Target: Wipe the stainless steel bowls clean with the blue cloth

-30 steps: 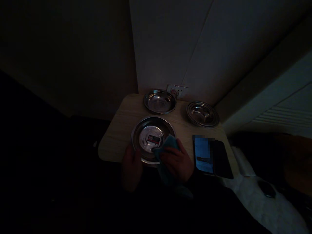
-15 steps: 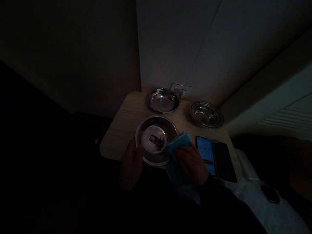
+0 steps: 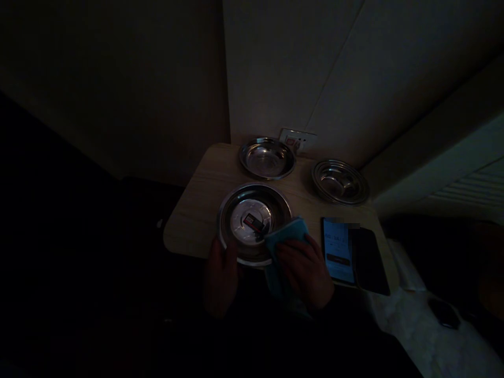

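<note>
A round shiny metal plate (image 3: 232,195) with a raised rim lies at the front of the small table, a dark label with some red (image 3: 254,222) on its middle. Gripping its near left rim is my left hand (image 3: 222,275), thumb over the edge. My right hand (image 3: 305,270) is closed on a folded blue cloth (image 3: 289,232), which presses against the plate's near right rim. Part of the cloth hangs down below the hand into shadow. The light is dim, so the undersides of both hands are hidden.
Another metal plate (image 3: 268,158) stands at the back of the wooden table (image 3: 192,210), by a wall socket (image 3: 298,139). Stacked metal bowls (image 3: 339,181) sit at the back right. A lit phone (image 3: 337,252) and a dark flat device (image 3: 370,260) lie on the right.
The camera view has shifted slightly. My left hand has moved a little right and down along the plate's near rim; the cloth in my right hand stays at the near right rim.
</note>
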Demonstrator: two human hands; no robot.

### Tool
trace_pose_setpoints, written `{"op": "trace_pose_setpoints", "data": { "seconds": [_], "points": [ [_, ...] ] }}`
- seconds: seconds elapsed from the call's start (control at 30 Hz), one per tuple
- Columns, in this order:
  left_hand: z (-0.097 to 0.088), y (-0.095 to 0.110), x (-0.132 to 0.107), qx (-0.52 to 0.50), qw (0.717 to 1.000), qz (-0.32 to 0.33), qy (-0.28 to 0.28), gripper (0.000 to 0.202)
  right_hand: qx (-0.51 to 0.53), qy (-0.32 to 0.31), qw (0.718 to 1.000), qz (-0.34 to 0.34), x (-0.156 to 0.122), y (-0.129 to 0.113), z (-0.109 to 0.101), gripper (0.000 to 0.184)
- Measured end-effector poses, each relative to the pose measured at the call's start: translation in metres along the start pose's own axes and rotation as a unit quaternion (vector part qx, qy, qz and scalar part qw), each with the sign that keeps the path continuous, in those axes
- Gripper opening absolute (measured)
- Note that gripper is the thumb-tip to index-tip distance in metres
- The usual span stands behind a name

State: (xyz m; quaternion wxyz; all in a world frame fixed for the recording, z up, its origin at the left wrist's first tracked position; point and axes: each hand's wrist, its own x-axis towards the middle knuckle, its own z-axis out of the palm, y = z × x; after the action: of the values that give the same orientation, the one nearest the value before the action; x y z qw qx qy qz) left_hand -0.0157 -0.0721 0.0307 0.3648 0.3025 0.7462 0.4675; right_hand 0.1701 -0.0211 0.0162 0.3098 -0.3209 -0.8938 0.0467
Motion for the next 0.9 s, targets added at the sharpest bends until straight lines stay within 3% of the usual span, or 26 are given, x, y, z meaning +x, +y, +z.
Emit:
{"op": "trace_pose_setpoints", "data": {
  "seconds": [0.17,0.27,0.4,0.6,0.8,0.9],
  "points": [
    [0.004,-0.008,-0.002,0.003,1.0,0.007,-0.011,0.038,-0.03,-0.015,0.999,-0.023,-0.004,0.004,0.0,0.018],
    [0.008,-0.009,-0.003,0.039,0.999,0.002,0.018,0.037,-0.014,-0.017,0.999,-0.027,0.002,-0.013,0.014,0.018],
    [0.009,-0.007,0.0,0.083,0.995,0.042,0.044,0.032,0.027,-0.005,0.999,-0.029,0.012,-0.03,0.03,0.019],
    [0.009,0.0,0.003,0.101,0.992,0.036,0.062,0.032,-0.005,-0.002,0.997,-0.082,0.008,0.004,0.013,0.019],
    [0.013,0.001,0.006,0.107,0.99,0.051,0.071,0.025,0.025,0.02,0.999,-0.036,0.019,-0.018,0.03,0.017],
    [0.01,-0.001,0.007,0.095,0.99,0.063,0.08,0.025,0.025,0.015,0.998,-0.057,0.016,-0.011,0.029,0.015]
  ]
}}
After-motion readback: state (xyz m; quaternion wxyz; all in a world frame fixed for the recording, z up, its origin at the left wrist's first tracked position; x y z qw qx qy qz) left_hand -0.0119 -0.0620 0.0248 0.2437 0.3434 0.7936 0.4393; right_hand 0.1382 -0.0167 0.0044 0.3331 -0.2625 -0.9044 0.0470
